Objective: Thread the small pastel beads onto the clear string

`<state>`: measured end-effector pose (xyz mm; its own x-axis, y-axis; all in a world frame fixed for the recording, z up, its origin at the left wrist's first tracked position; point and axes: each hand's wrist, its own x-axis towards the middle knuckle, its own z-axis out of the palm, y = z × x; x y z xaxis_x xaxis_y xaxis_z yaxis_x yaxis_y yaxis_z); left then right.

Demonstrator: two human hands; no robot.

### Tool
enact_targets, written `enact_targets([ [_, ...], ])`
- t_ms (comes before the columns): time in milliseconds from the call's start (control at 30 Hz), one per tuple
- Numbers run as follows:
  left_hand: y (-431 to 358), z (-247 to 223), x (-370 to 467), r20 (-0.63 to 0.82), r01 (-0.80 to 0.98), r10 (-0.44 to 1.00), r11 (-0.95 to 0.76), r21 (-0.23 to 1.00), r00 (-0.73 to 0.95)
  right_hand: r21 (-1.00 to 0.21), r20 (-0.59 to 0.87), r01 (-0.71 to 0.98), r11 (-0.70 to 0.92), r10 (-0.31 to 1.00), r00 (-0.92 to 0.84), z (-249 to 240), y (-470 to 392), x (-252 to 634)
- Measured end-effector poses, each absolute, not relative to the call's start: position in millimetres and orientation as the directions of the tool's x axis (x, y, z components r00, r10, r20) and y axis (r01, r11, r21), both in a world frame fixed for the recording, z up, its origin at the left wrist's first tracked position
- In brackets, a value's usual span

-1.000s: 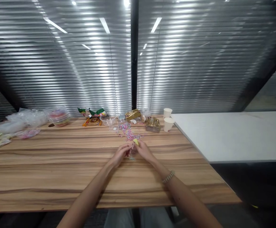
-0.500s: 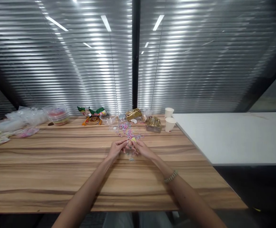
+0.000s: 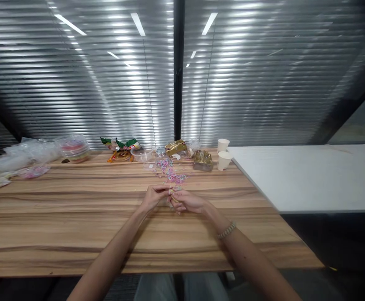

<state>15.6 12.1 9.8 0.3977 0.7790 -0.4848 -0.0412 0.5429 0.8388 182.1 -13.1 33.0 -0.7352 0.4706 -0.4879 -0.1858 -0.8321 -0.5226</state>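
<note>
In the head view, the left hand point(image 3: 152, 197) and the right hand point(image 3: 188, 201) are brought together above the wooden table point(image 3: 75, 217), fingertips meeting. Both are curled closed, pinching a small yellowish piece point(image 3: 171, 191) between them; what that piece is cannot be made out. A beaded bracelet point(image 3: 227, 230) is worn on the right wrist.

Just beyond the hands, a scatter of small pink and blue bits point(image 3: 173, 175) lies on the tabletop. Further back, a green snack packet point(image 3: 122, 144), a clear plastic tub point(image 3: 142, 154), gold wrappers point(image 3: 203, 160) and two paper cups point(image 3: 224, 155) are lined along the blinds. No writing on any package can be read. At the left edge, clear bags point(image 3: 28, 154) are blurred and partly cut off. A white table point(image 3: 311, 175) adjoins on the right.
</note>
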Motion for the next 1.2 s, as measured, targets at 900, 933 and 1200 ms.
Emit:
enact_targets([
  [900, 13, 6, 12, -0.369, 0.153, 0.782, 0.34, 0.928, 0.502, -0.554, -0.37, 0.816, 0.164, 0.83, -0.418, 35, -14, 185],
  [933, 13, 6, 11, -0.367, 0.163, 0.782, 0.331, 0.929, 0.504, -0.556, -0.359, 0.814, 0.167, 0.835, -0.417, 36, -13, 184],
  [1200, 14, 13, 8, -0.328, 0.28, 0.804, 0.21, 0.937, 0.496, -0.607, -0.35, 0.785, 0.124, 0.845, -0.404, 40, -13, 185],
])
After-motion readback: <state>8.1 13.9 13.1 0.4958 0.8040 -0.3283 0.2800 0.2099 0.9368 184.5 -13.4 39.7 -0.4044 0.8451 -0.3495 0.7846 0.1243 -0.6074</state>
